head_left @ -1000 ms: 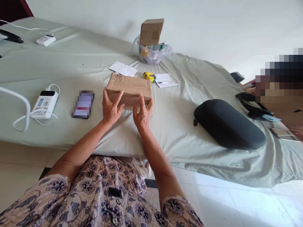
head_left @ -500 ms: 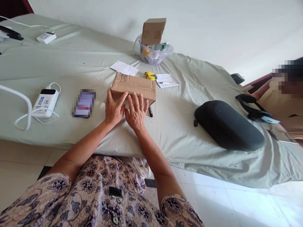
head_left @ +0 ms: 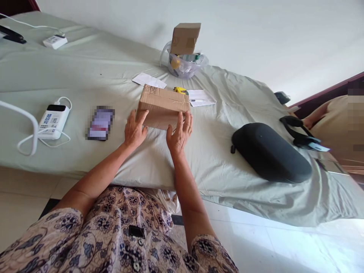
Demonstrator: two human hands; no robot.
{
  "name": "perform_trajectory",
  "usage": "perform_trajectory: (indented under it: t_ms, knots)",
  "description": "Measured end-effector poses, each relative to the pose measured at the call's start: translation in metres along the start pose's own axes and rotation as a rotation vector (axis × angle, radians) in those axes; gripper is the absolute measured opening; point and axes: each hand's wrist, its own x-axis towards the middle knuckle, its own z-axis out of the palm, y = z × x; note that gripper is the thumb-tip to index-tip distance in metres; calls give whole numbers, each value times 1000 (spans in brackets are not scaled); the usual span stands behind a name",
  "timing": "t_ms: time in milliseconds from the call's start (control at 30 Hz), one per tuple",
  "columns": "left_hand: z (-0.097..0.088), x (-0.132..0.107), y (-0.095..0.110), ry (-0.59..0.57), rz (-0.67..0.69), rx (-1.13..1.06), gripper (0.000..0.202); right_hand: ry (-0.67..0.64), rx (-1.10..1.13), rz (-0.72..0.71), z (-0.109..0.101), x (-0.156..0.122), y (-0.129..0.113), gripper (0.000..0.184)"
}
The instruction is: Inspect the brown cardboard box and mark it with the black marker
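Note:
A closed brown cardboard box [head_left: 165, 99] sits in front of me on the cloth-covered table, its top and near side showing. My left hand [head_left: 135, 129] holds its left near corner, with the thumb at the front and the fingers along the end. At the right near corner, my right hand [head_left: 179, 132] grips it, fingers up against the edge and thumb on the near face. Just behind the box are a yellow tape measure [head_left: 180, 90], partly hidden, and a white paper [head_left: 201, 97] with a pen [head_left: 198, 100] on it.
A clear basket [head_left: 186, 68] with a smaller carton [head_left: 186, 38] stands by the wall. To the left lie a phone [head_left: 100, 123] and a white power bank [head_left: 54, 121] with cables. A black case [head_left: 271, 151] lies to the right, near a person [head_left: 331, 121].
My hands have parted from the near edge's middle toward the box's two ends. The box has shifted slightly right, and more of its near side shows. The dark pen-like item beside it is now hidden.

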Motion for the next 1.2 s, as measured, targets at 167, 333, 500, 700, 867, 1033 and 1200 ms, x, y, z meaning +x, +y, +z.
perform_trajectory:
  t_ms: [167, 333, 500, 700, 867, 1033, 1200]
  knots:
    - [10, 1, -15, -3, -70, -98, 59, 54, 318, 214, 20, 2, 29, 76]
    - [18, 4, -26, 13, -70, -122, 74, 15, 468, 368, 31, 2, 41, 74]
    - [21, 8, -37, 41, -100, -110, 72, -13, 447, 318, 28, 1, 36, 69]
    - [21, 13, -43, 14, -206, -70, 66, -13, 364, 296, 33, -1, 35, 68]
    - [23, 13, -47, 0, -207, -46, 64, -124, 251, 335, 45, -9, 41, 66]
    - [25, 12, -52, 48, -199, -39, 64, -204, 183, 330, 51, -17, 42, 77]
    - [21, 11, -50, 143, -141, -3, 65, -128, 205, 265, 49, -17, 41, 76]
